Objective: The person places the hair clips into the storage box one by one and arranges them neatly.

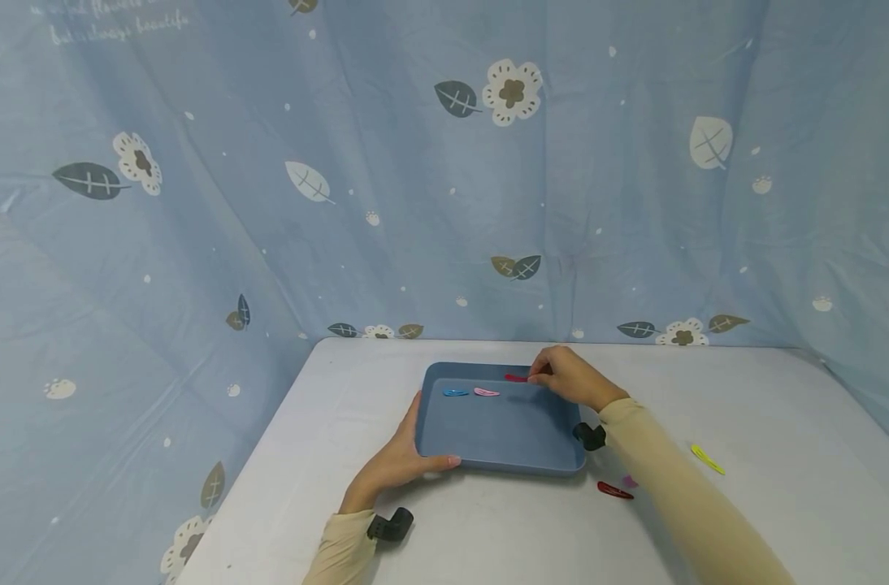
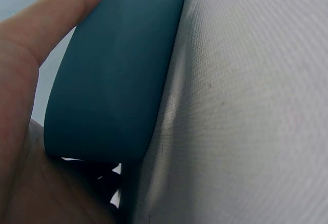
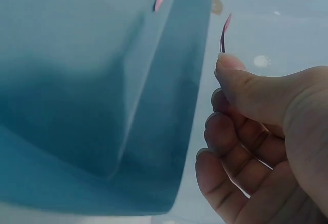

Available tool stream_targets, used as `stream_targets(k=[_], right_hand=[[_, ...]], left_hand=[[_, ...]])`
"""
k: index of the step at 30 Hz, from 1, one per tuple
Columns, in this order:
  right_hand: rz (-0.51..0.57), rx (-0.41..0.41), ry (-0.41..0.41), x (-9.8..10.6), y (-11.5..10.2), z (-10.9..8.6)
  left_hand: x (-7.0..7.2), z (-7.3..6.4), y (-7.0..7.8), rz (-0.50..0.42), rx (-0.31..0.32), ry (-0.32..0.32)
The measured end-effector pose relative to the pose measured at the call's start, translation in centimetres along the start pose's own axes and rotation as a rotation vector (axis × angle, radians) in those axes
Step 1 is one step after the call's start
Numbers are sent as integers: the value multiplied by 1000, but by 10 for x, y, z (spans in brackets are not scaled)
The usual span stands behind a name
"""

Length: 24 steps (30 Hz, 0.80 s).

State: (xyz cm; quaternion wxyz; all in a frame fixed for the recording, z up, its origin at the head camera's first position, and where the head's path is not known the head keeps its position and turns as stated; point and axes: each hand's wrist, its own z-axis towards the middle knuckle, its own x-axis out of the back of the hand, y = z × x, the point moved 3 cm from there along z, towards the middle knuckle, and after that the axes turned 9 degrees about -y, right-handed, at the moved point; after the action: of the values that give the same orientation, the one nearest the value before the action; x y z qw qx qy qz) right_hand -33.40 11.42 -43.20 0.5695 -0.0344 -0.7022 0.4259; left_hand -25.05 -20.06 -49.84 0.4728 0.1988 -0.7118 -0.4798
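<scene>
A shallow blue-grey tray [image 1: 499, 439] lies on the white table. My left hand [image 1: 401, 459] spans its front left corner, the thumb stretched along the front wall and the straight fingers along the left side. In the left wrist view the thumb [image 2: 61, 14] rests at the tray's rim. Over the tray's back right part, my right hand [image 1: 567, 377] pinches a red hair clip [image 1: 516, 378] between thumb and fingertips. Inside the tray, a blue hair clip [image 1: 455, 392] and a pink hair clip [image 1: 486, 392] lie in a row near the back wall.
On the table to the right of the tray lie another red hair clip [image 1: 615, 490], a purplish-pink piece [image 1: 630, 481] partly behind the right sleeve, and a yellow hair clip [image 1: 708, 459]. A blue flower-patterned curtain [image 1: 415, 203] hangs behind the table.
</scene>
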Motion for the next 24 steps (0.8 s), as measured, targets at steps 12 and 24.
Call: stream_targets(k=[12, 24], right_hand=[[-15, -19, -39, -12, 7, 8], [-3, -52, -84, -18, 8, 12]], left_hand=[[1, -1, -1, -4, 1, 3], [2, -2, 1, 6, 15, 5]])
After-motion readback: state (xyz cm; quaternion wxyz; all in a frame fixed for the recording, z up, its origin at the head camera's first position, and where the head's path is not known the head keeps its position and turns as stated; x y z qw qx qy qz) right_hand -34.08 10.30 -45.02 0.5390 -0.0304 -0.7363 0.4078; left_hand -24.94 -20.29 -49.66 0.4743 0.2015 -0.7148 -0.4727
